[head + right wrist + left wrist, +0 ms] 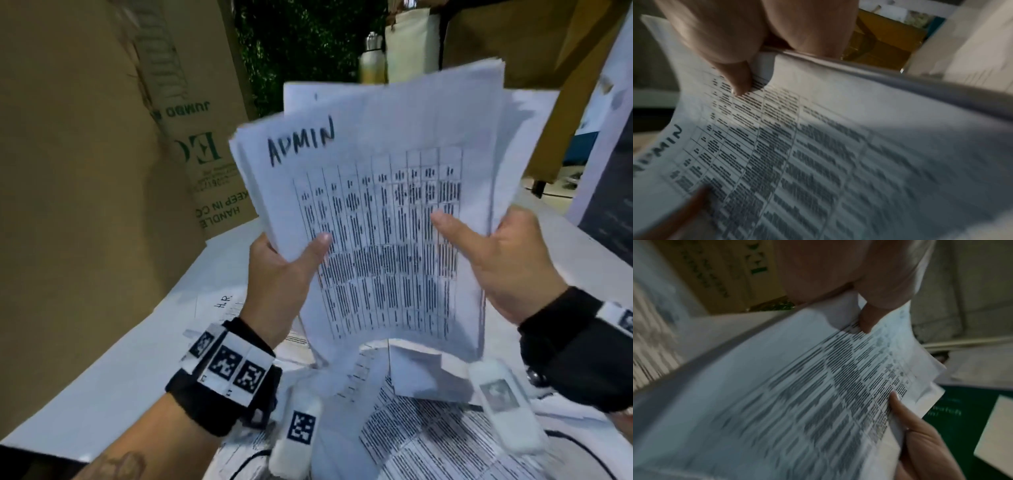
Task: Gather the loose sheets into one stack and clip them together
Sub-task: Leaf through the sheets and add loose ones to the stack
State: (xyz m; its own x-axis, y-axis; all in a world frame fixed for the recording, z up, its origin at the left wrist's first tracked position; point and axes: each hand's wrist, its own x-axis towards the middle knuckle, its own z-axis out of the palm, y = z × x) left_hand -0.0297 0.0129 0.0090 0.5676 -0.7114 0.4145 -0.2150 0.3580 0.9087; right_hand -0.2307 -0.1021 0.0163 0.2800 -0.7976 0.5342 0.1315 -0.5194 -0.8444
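A thick stack of printed sheets (383, 212) stands upright in front of me, its top sheet marked "ADMIN" above a table of text. The sheets' upper edges are uneven and fan out. My left hand (291, 263) grips the stack's left edge, thumb on the front page. My right hand (496, 253) grips the right edge the same way. In the left wrist view my left hand (867, 319) pinches the stack (797, 386). In the right wrist view my right hand (737, 81) pinches the stack (838, 146). The fingers behind the paper are hidden.
More printed sheets (411, 442) lie loose on the white table (102, 377) below the stack, one marked "H.R." (224, 303). Tall cardboard boxes (85, 154) stand at the left. A metal bottle (371, 58) stands at the back, a dark board (609, 205) at the right.
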